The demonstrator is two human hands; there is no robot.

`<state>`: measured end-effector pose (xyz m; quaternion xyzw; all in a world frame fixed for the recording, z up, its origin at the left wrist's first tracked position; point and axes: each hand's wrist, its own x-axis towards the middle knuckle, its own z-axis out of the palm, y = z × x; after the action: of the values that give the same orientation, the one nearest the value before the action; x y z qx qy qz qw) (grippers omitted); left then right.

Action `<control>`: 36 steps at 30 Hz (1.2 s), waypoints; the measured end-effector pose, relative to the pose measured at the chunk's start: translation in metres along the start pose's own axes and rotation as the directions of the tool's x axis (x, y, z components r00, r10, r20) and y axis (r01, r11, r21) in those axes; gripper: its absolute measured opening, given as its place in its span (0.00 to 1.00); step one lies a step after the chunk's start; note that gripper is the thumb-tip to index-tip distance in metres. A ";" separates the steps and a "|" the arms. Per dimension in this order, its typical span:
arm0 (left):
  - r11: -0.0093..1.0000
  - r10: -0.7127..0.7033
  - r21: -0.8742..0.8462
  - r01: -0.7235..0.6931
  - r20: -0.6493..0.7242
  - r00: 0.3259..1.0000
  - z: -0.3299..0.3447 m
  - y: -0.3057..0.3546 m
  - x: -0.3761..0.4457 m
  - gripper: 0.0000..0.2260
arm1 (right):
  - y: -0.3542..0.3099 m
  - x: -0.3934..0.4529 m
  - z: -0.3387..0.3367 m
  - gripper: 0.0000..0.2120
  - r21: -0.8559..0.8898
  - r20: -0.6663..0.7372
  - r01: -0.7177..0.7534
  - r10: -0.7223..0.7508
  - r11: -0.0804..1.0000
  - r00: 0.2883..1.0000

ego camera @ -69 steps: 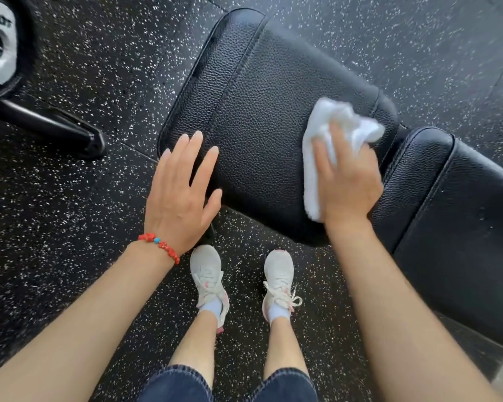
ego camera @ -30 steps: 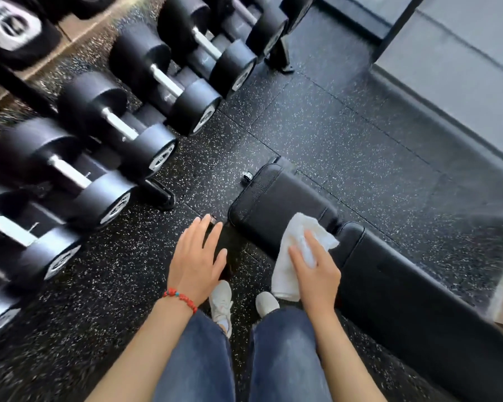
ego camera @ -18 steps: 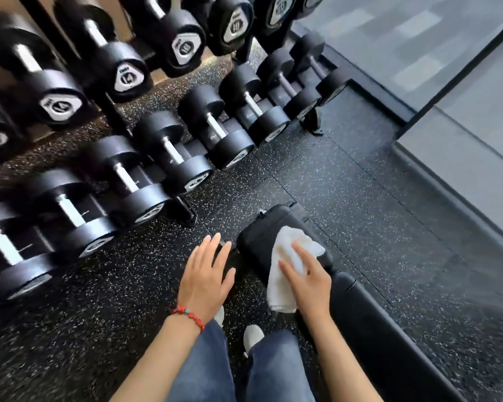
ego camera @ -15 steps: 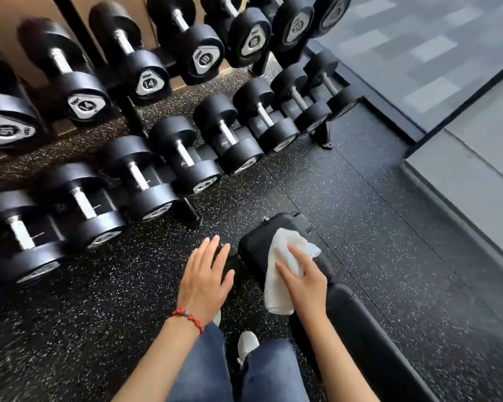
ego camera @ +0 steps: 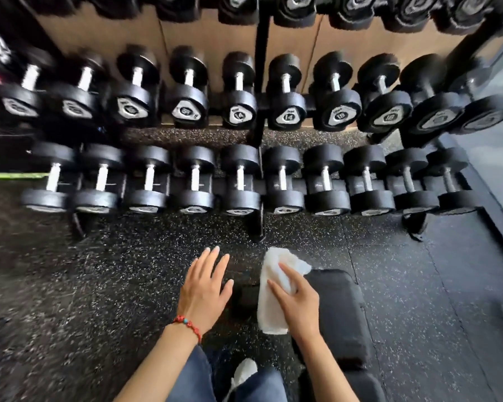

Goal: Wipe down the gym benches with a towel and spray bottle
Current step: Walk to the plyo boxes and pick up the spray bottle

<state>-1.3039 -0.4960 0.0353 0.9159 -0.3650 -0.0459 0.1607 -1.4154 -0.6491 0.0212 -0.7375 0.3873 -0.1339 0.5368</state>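
Note:
The black padded bench (ego camera: 341, 311) lies low in the head view, right of centre, with its end toward the dumbbell rack. My right hand (ego camera: 298, 303) holds a white towel (ego camera: 272, 306) over the bench's left edge, fingers spread across the cloth, which hangs down past the pad. My left hand (ego camera: 205, 288) hovers open over the speckled floor to the left of the bench, fingers straight, a red bead bracelet on its wrist. No spray bottle is in view.
A two-tier dumbbell rack (ego camera: 259, 169) full of black dumbbells spans the view just beyond the bench. Black speckled rubber floor (ego camera: 113, 285) lies all round. A grey floor strip (ego camera: 499, 158) runs along the right. My shoe (ego camera: 244, 371) shows below.
I have risen from leaning over the bench, and my view has swung up to face the rack squarely. The right hand lifted the towel off the pad. The left hand stays open.

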 end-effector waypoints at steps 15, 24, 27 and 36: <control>0.895 -0.436 -0.001 0.447 -0.225 0.872 -0.047 -0.147 -0.102 0.21 | -0.076 -0.033 0.163 0.16 -0.131 0.495 0.222 -0.130 0.966 0.859; 0.769 -0.619 -0.039 0.638 -0.292 0.729 -0.088 -0.269 -0.202 0.22 | -0.118 -0.097 0.305 0.17 -0.123 0.663 0.284 -0.135 0.951 0.736; 0.712 -0.679 -0.051 0.700 -0.305 0.668 -0.099 -0.305 -0.230 0.22 | -0.131 -0.118 0.351 0.17 -0.125 0.710 0.312 -0.134 0.942 0.692; 0.557 -0.807 -0.131 0.820 -0.318 0.497 -0.118 -0.395 -0.264 0.21 | -0.180 -0.137 0.466 0.18 -0.116 0.810 0.432 -0.166 0.894 0.562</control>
<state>-1.2148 -0.0155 0.0086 0.9749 0.1421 0.0507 0.1638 -1.1439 -0.2083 0.0322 -0.8488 -0.0027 0.1712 0.5002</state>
